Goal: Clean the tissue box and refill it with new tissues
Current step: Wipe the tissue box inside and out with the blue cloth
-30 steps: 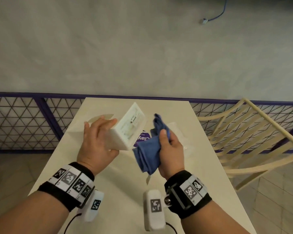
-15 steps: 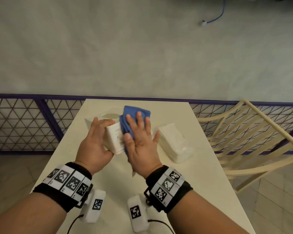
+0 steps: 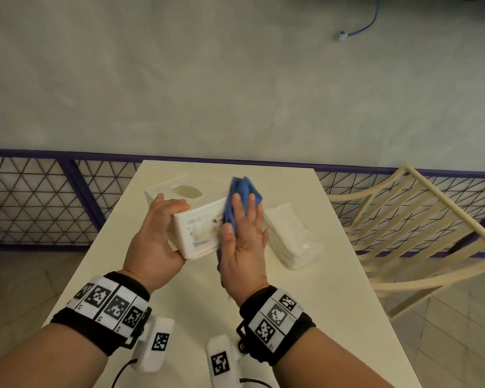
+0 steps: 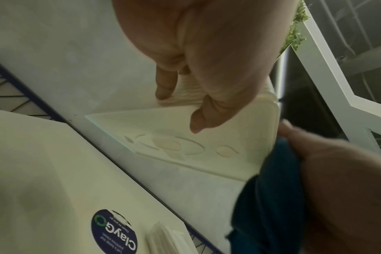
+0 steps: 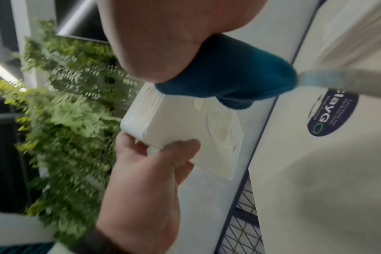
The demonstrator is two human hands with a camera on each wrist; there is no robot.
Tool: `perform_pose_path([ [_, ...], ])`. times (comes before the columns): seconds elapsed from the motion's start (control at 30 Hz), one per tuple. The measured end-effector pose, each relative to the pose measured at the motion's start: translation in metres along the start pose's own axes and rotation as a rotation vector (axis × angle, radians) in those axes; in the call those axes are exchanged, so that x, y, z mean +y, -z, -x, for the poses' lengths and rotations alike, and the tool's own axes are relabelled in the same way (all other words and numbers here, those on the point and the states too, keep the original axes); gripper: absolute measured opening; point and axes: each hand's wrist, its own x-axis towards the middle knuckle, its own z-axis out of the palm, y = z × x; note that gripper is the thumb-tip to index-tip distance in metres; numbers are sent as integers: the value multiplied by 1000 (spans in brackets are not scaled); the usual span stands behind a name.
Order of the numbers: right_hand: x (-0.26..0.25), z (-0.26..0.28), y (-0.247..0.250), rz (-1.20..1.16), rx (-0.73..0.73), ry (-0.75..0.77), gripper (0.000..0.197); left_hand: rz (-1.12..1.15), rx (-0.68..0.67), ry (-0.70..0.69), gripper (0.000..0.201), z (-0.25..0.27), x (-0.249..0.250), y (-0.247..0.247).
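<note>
My left hand [image 3: 163, 219] grips the white tissue box [image 3: 199, 231] by its left end and holds it tilted above the table, its labelled face towards me. My right hand [image 3: 244, 228] presses a blue cloth [image 3: 241, 191] flat against the box's right end, fingers straight. In the left wrist view my fingers [image 4: 207, 103] curl over the box [image 4: 185, 151], with the cloth [image 4: 268, 197] at its right. The right wrist view shows the cloth [image 5: 228, 77] under my palm on the box [image 5: 185, 128]. A wrapped pack of white tissues [image 3: 291, 239] lies to the right.
A white cover with an oval opening [image 3: 177, 191] lies on the cream table [image 3: 333, 289] behind the box. A round dark blue sticker [image 5: 331, 113] is on the tabletop. A cream slatted chair [image 3: 417, 233] stands at the right; a purple mesh railing [image 3: 39, 205] runs behind.
My right hand went from gripping the bunched cloth beside the box to pressing it flat on the box. It has since slid to the box's right end, uncovering the labelled face.
</note>
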Motion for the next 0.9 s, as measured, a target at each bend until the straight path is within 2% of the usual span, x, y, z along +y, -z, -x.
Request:
perform_pose_path([
  [0.1, 4, -1, 10, -286, 80, -159, 44, 12, -13, -57, 88, 5, -4, 6],
  [0.17, 6, -2, 17, -503, 108, -365, 45, 40, -30, -97, 90, 7, -7, 10],
  [0.23, 14, -6, 25, -766, 124, -591, 56, 103, -24, -88, 91, 7, -11, 13],
  [0.3, 17, -10, 33, -999, 77, -764, 55, 157, -14, -92, 89, 6, -13, 17],
  [0.37, 14, -13, 38, -1136, -46, -861, 61, 181, -47, -118, 86, 6, -12, 19],
  [0.47, 2, -17, 44, -1227, -168, -911, 75, 169, -130, -164, 77, 8, -12, 21],
  [0.57, -7, -17, 53, -1273, -320, -934, 59, 94, -209, -218, 74, 10, -17, 27],
  [0.7, -7, -12, 52, -1191, -464, -973, 45, 30, -365, -234, 105, 12, -22, 32],
  [0.77, -4, -10, 45, -1131, -470, -1009, 56, 12, -402, -251, 108, 17, -23, 32],
  [0.83, 5, -11, 41, -1081, -388, -988, 72, -13, -448, -267, 106, 23, -23, 31],
  [0.9, 12, -11, 38, -1062, -284, -950, 66, -105, -494, -230, 105, 25, -17, 34],
])
